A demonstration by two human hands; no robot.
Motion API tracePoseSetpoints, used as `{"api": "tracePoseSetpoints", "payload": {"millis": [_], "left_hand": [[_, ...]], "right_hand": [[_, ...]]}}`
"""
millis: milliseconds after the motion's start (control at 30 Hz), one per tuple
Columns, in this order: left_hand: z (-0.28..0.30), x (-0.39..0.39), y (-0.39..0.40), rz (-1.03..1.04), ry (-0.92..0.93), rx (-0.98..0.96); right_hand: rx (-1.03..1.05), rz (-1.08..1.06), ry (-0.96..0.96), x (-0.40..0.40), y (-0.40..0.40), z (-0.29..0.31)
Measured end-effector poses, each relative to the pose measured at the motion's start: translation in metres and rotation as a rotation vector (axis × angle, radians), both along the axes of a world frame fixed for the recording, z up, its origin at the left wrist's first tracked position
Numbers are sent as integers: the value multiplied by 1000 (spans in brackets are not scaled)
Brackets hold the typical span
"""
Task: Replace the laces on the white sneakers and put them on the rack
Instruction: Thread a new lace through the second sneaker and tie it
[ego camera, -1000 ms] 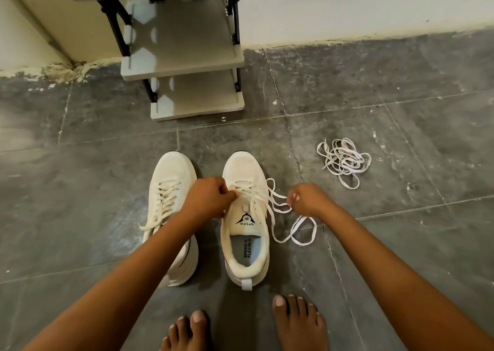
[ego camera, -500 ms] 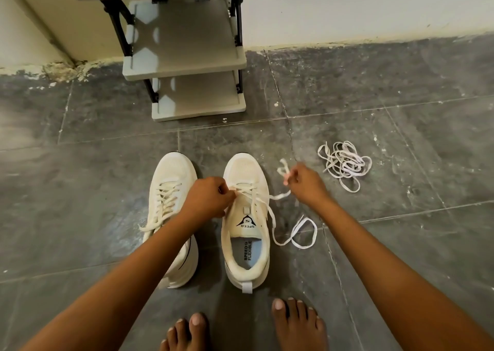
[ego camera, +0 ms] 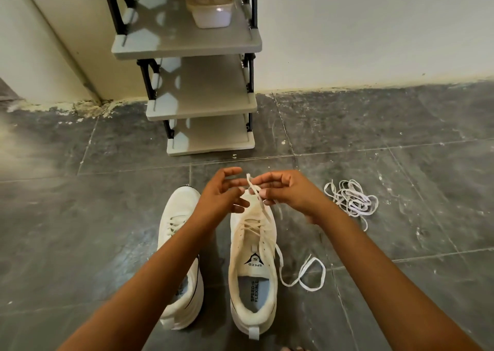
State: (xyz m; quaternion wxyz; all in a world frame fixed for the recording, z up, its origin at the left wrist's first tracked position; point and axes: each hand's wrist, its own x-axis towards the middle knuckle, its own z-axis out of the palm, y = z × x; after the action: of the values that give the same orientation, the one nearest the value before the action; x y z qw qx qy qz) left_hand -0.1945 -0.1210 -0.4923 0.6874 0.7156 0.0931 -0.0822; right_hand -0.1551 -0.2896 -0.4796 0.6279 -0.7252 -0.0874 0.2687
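This looks like a home, most likely a corner near an entrance or a hallway. The floor (ego camera: 374,142) is made of large dark grey tiles with pale marks and specks on them, and it meets a plain light wall (ego camera: 374,29) whose paint is chipped along the bottom edge. A small rack (ego camera: 187,48) with grey shelves and a black frame stands against the wall and holds a plastic box (ego camera: 211,5), and two sneakers (ego camera: 252,259) stand on the tiles in front of it, as people keep shoes at home.
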Motion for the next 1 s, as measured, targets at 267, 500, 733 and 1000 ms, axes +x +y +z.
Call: {"api": "tracePoseSetpoints", "payload": {"millis": [267, 500, 733, 1000], "left_hand": [[1, 3, -1, -107, -45, 96], [-13, 8, 15, 211, 54, 156], [-12, -13, 1, -227, 131, -33], [-7, -9, 3, -199, 155, 415]], "right_hand": [[-104, -100, -98, -4, 6, 3], [107, 35, 53, -1, -15, 3], [340, 26, -5, -1, -12, 9], [79, -135, -206, -5, -3, -3]]}}
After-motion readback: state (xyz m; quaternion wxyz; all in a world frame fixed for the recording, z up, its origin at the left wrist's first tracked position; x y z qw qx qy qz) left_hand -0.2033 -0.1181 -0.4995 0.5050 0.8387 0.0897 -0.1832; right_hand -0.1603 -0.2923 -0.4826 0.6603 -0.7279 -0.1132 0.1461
